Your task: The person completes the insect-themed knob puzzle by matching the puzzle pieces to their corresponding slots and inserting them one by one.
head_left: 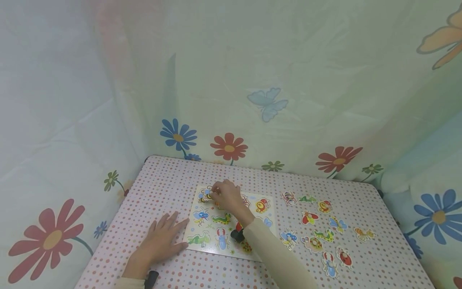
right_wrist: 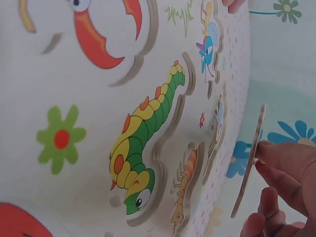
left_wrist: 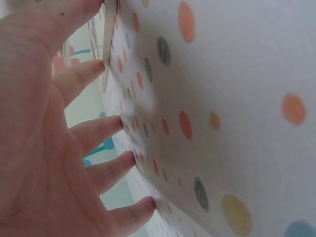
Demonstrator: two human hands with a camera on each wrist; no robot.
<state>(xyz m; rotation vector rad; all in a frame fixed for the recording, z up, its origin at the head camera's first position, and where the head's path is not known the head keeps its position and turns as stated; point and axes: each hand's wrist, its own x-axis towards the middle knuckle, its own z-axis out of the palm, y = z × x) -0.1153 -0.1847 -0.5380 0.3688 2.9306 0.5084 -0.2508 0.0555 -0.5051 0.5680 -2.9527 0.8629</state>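
The work in hand appears to be fitting insect pieces into a puzzle board, and the step looks like bringing one piece to its recess. The right hand reaches over the far left part of the board, its grip clenched on a thin puzzle piece between thumb and fingertips. That piece stands edge-on in the right wrist view, tilted and apart from the board, so I cannot tell its picture there. The bee recess lies near it, with the caterpillar recess farther off toward the middle. The next move probably calls for turning the piece flat, matching its outline and pressing it down. The left hand has released fingers, spread on the desk at the board's left edge, holding nothing. Loose insect pieces lie scattered to the right of the board.
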